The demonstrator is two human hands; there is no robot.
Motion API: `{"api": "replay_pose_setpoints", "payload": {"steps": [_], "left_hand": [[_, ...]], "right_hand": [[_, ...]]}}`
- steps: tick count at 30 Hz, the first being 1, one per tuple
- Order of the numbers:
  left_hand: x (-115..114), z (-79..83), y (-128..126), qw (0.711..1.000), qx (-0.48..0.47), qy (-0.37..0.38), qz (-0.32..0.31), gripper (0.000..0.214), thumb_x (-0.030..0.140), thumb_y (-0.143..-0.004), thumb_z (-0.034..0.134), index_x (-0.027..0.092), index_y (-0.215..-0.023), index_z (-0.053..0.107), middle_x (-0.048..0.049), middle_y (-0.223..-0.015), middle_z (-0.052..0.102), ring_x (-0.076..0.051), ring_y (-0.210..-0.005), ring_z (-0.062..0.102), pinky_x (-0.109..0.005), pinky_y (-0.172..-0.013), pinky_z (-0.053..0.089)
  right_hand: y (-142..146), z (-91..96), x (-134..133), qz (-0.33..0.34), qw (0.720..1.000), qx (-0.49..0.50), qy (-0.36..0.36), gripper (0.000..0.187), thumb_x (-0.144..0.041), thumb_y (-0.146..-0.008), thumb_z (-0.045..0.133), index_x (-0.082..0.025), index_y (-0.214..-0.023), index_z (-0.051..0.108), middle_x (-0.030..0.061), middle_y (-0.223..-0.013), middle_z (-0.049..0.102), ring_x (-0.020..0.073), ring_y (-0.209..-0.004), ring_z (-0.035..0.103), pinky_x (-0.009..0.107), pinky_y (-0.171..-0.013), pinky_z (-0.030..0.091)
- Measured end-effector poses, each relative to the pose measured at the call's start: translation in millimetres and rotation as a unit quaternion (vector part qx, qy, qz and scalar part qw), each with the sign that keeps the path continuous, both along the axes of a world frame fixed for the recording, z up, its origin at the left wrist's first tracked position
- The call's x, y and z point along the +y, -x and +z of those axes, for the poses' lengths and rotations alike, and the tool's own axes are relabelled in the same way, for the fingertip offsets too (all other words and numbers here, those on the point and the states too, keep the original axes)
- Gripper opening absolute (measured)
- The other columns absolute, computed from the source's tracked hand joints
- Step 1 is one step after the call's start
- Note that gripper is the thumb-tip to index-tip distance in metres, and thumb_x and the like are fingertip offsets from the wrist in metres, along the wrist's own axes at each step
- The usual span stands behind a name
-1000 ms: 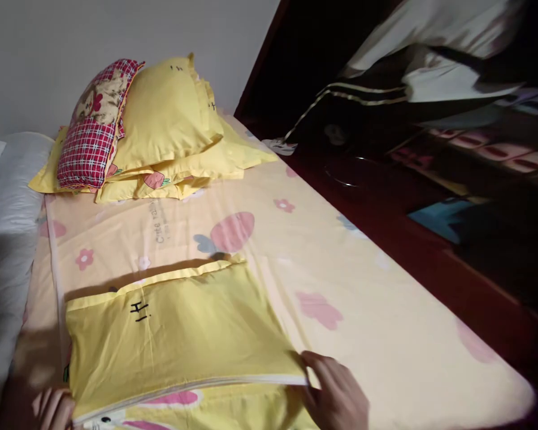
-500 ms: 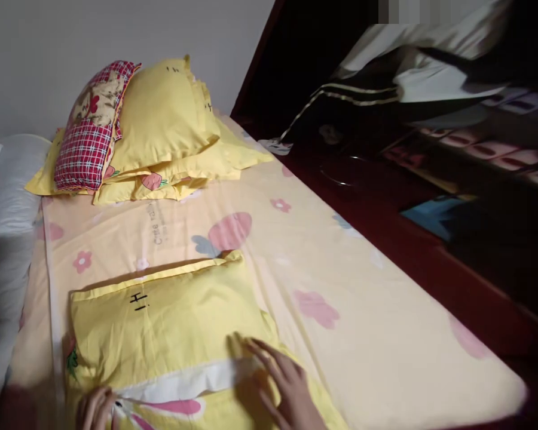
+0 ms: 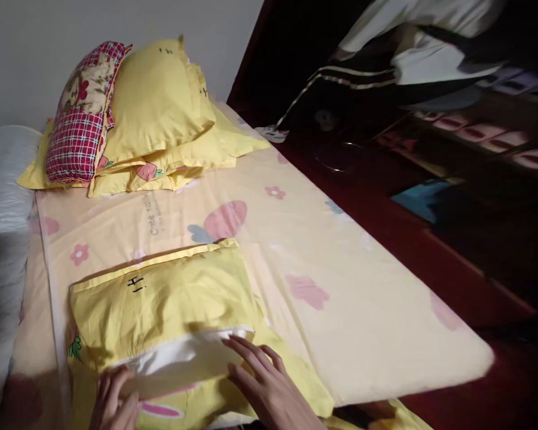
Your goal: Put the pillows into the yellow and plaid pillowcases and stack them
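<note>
Pinching the yellow pillowcase (image 3: 173, 307) below, the left grip (image 3: 111, 399) faces the right grip (image 3: 269, 383), loosely spread over it too

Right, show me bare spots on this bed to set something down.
Widest: the flowered sheet right of the near yellow pillowcase, out to the sheet's right edge. Narrower: the strip between that case and the far yellow pillows. Crowded: those pillows, with a checked cushion against them, and the near case, left hand and right hand at its opening.
</note>
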State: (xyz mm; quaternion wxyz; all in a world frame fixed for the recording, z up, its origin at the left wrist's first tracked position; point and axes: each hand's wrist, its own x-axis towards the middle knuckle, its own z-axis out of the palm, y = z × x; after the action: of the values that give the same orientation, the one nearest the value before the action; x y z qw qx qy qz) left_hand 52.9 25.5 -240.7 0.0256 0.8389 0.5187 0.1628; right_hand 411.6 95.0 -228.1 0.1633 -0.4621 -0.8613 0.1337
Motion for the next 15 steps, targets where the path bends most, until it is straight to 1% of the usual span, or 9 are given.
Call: {"api": "replay_pose_setpoints", "payload": {"steps": [2,3,4,6,7,8,10,12,15], "left_hand": [[22,-2.7,-15,0.998,-0.001,-0.013,0.058,0.017,0.017,-0.089,0.053,0.023,-0.095,0.068,-0.0117,-0.131,0.059,-0.026,-0.121,0.056,-0.038,-0.092,0.052],[35,-7.7,-24,0.997,-0.001,-0.011,0.073,0.018,0.018,-0.091,0.052,0.023,-0.099,0.067,-0.0118,-0.134,0.058,-0.026,-0.124,0.055,-0.038,-0.095,0.051],[48,-14.1,-33,0.997,-0.004,-0.004,0.082,0.019,0.018,-0.092,0.05,0.022,-0.1,0.067,-0.0114,-0.128,0.062,-0.024,-0.119,0.058,-0.038,-0.094,0.051],[71,-26.4,-47,0.995,-0.018,0.011,0.094,0.022,0.017,-0.095,0.045,0.021,-0.095,0.066,-0.0083,-0.103,0.069,-0.02,-0.099,0.065,-0.035,-0.086,0.053],[80,-30.1,-50,0.994,-0.029,0.017,0.099,0.024,0.018,-0.096,0.043,0.021,-0.092,0.066,-0.0064,-0.091,0.069,-0.019,-0.089,0.066,-0.033,-0.08,0.053],[85,-31.3,-49,0.993,-0.044,0.02,0.109,0.025,0.018,-0.096,0.042,0.021,-0.09,0.066,-0.0052,-0.083,0.067,-0.018,-0.081,0.066,-0.031,-0.075,0.053],[85,-24.4,-41,0.99,-0.073,0.01,0.12,0.026,0.02,-0.097,0.041,0.021,-0.091,0.066,-0.0057,-0.079,0.067,-0.018,-0.077,0.066,-0.029,-0.07,0.054],[73,-7.2,-25,0.989,-0.088,-0.03,0.114,0.024,0.021,-0.096,0.043,0.02,-0.098,0.066,-0.0074,-0.085,0.07,-0.019,-0.083,0.068,-0.029,-0.073,0.056],[46,23.4,-1,0.988,-0.069,-0.116,0.071,0.018,0.02,-0.091,0.052,0.024,-0.1,0.066,-0.0053,-0.087,0.072,-0.02,-0.086,0.07,-0.032,-0.078,0.058]], "right_hand": [[14,-24.6,12,-0.043,0.999,0.009,-0.029,0.022,-0.024,-0.1,0.041,-0.023,-0.097,0.063,0.011,-0.137,0.059,0.0263,-0.13,0.048,0.041,-0.097,0.033],[24,-40.7,19,-0.071,0.997,0.02,-0.037,0.024,-0.022,-0.1,0.039,-0.022,-0.098,0.063,0.0113,-0.133,0.062,0.0252,-0.127,0.051,0.04,-0.096,0.034],[35,-57.1,27,-0.101,0.994,0.033,-0.042,0.026,-0.02,-0.1,0.037,-0.021,-0.098,0.063,0.0111,-0.124,0.067,0.0236,-0.118,0.057,0.038,-0.093,0.036],[53,-83.1,41,-0.154,0.986,0.055,-0.042,0.028,-0.018,-0.101,0.035,-0.02,-0.094,0.062,0.0078,-0.099,0.072,0.0204,-0.093,0.064,0.035,-0.084,0.039],[59,-89.4,47,-0.171,0.982,0.066,-0.043,0.027,-0.018,-0.1,0.036,-0.02,-0.09,0.061,0.0053,-0.087,0.07,0.019,-0.081,0.063,0.034,-0.079,0.039],[61,-89.8,51,-0.176,0.98,0.079,-0.043,0.026,-0.019,-0.1,0.037,-0.02,-0.087,0.059,0.0033,-0.08,0.067,0.0179,-0.074,0.06,0.033,-0.075,0.039],[57,-72.5,54,-0.152,0.981,0.108,-0.053,0.021,-0.019,-0.1,0.04,-0.02,-0.085,0.056,0.0013,-0.073,0.063,0.0166,-0.067,0.056,0.031,-0.069,0.038],[44,-36.7,50,-0.11,0.981,0.138,-0.082,0.019,-0.016,-0.099,0.041,-0.02,-0.085,0.053,0.0009,-0.071,0.059,0.0159,-0.065,0.052,0.03,-0.065,0.037],[26,23.2,37,-0.066,0.974,0.176,-0.129,0.017,-0.01,-0.096,0.041,-0.019,-0.091,0.054,0.0006,-0.067,0.053,0.0159,-0.061,0.046,0.03,-0.061,0.034]]}}
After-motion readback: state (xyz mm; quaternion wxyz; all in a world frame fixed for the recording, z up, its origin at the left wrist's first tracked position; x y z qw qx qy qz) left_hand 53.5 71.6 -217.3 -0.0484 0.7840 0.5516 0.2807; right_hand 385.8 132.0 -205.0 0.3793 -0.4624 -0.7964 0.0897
